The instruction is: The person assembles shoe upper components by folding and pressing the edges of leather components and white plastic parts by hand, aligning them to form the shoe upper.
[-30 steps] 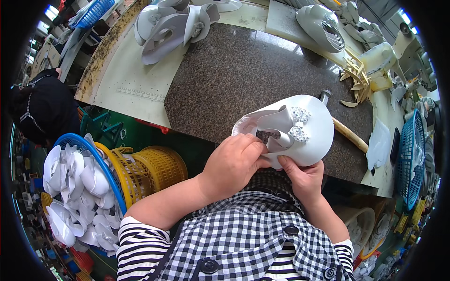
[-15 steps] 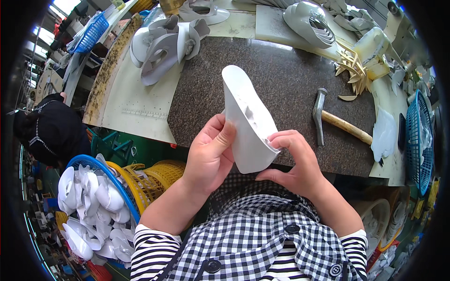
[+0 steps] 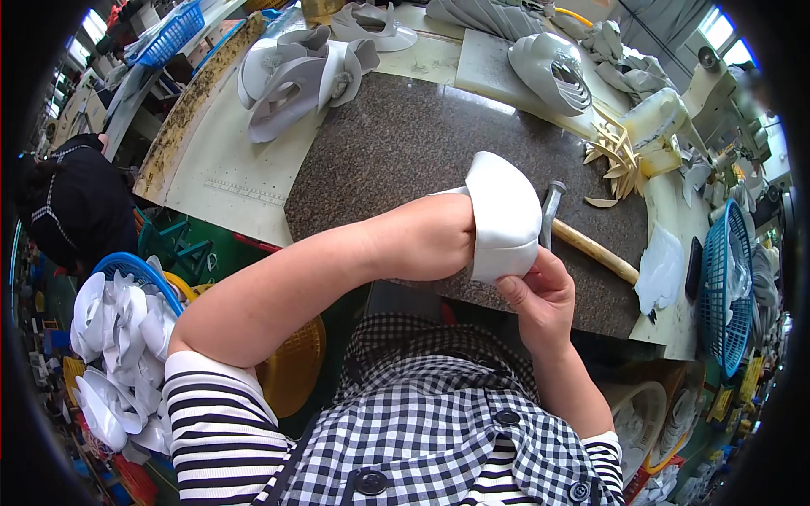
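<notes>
A white shoe upper (image 3: 504, 221) is held up over the dark stone slab (image 3: 396, 126), its smooth rounded side with a seam facing me. My left hand (image 3: 434, 236) reaches across from the left and goes into the upper's opening; its fingers are hidden inside. Below the upper, my right hand (image 3: 544, 295) pinches the lower edge between thumb and fingers. Just behind the right side of the upper lies a hammer (image 3: 595, 251) with a wooden handle, its metal head partly covered.
Grey-white shoe uppers (image 3: 291, 88) stand at the far left, with another stack (image 3: 550, 72) at the far right. Beige curved strips (image 3: 620, 156) lie beside a yellowish container (image 3: 662, 126). A blue basket (image 3: 727, 287) is at right; a basket of white pieces (image 3: 126, 329) at lower left.
The upper has been turned and shifted right, its rounded side now facing me. My left hand has moved from its outer side into its opening. My right hand has moved slightly right and down.
</notes>
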`<action>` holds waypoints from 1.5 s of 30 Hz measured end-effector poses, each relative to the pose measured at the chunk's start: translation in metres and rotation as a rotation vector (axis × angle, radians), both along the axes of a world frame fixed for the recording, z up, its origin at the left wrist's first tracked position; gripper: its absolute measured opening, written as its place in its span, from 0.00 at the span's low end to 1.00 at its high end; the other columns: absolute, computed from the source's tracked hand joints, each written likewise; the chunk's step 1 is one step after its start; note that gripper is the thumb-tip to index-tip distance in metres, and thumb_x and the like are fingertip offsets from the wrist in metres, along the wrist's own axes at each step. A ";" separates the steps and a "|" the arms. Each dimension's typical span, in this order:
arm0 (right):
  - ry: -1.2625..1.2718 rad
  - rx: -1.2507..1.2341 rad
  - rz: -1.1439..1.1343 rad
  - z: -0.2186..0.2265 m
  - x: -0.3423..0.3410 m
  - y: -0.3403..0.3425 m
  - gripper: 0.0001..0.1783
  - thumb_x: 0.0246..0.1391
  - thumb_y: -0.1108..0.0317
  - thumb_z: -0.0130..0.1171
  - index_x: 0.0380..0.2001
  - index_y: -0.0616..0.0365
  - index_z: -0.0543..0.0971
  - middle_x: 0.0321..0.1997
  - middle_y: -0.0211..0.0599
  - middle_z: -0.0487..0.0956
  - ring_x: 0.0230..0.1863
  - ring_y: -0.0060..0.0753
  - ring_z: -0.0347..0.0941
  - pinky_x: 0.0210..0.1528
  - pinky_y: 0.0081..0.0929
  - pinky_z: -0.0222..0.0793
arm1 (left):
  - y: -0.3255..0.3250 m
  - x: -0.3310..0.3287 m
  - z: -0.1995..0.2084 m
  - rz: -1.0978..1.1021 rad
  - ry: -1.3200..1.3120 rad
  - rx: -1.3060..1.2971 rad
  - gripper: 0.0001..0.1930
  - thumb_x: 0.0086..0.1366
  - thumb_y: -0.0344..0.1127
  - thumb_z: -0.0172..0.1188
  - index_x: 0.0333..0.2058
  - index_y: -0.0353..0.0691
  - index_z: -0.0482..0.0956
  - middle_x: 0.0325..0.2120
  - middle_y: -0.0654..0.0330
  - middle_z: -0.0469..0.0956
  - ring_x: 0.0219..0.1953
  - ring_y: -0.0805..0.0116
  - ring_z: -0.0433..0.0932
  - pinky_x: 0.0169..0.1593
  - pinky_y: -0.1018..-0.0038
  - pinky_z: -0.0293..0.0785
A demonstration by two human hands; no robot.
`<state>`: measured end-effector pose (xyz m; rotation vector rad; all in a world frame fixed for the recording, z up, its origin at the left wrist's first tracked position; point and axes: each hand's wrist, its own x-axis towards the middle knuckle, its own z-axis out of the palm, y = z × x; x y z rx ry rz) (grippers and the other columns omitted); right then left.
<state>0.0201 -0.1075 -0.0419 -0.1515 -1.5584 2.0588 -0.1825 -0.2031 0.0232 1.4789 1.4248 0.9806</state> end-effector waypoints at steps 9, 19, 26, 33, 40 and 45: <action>0.064 -0.321 -0.126 -0.009 0.025 0.002 0.27 0.58 0.72 0.65 0.60 0.60 0.72 0.56 0.39 0.78 0.58 0.37 0.74 0.62 0.39 0.69 | 0.029 0.027 -0.001 0.027 -0.032 -0.019 0.13 0.65 0.33 0.59 0.44 0.31 0.80 0.39 0.49 0.83 0.42 0.58 0.82 0.50 0.65 0.76; 0.073 -0.227 -0.096 -0.044 0.059 0.006 0.26 0.61 0.68 0.62 0.62 0.50 0.71 0.63 0.40 0.73 0.67 0.40 0.67 0.68 0.44 0.62 | 0.032 0.054 0.009 0.051 0.414 -0.006 0.08 0.62 0.30 0.61 0.37 0.32 0.76 0.34 0.45 0.82 0.41 0.48 0.82 0.45 0.62 0.77; -0.013 -0.494 -0.131 -0.026 0.052 0.000 0.35 0.55 0.63 0.69 0.62 0.62 0.67 0.63 0.41 0.72 0.66 0.40 0.67 0.70 0.44 0.60 | 0.033 0.050 -0.002 0.145 0.278 0.148 0.08 0.64 0.30 0.57 0.38 0.34 0.69 0.31 0.48 0.81 0.41 0.47 0.81 0.45 0.57 0.75; -0.100 -0.394 -0.080 -0.026 0.053 -0.007 0.38 0.48 0.62 0.75 0.60 0.62 0.70 0.60 0.40 0.75 0.64 0.39 0.70 0.68 0.43 0.62 | 0.035 0.047 -0.002 -0.059 0.260 -0.235 0.17 0.69 0.36 0.52 0.51 0.32 0.74 0.43 0.43 0.79 0.47 0.49 0.80 0.53 0.60 0.74; -0.089 -0.360 -0.085 -0.023 0.051 -0.007 0.38 0.48 0.63 0.75 0.60 0.61 0.70 0.60 0.39 0.75 0.63 0.39 0.70 0.68 0.42 0.62 | 0.034 0.038 0.020 -0.127 0.197 -0.315 0.17 0.72 0.41 0.54 0.46 0.33 0.80 0.43 0.46 0.80 0.45 0.58 0.80 0.50 0.63 0.74; 0.023 -0.423 -0.115 -0.011 0.043 -0.013 0.26 0.49 0.71 0.73 0.52 0.65 0.78 0.52 0.40 0.81 0.55 0.35 0.76 0.62 0.37 0.69 | 0.037 0.048 -0.004 0.028 -0.015 -0.052 0.12 0.68 0.38 0.59 0.41 0.35 0.81 0.36 0.49 0.82 0.38 0.59 0.82 0.45 0.64 0.76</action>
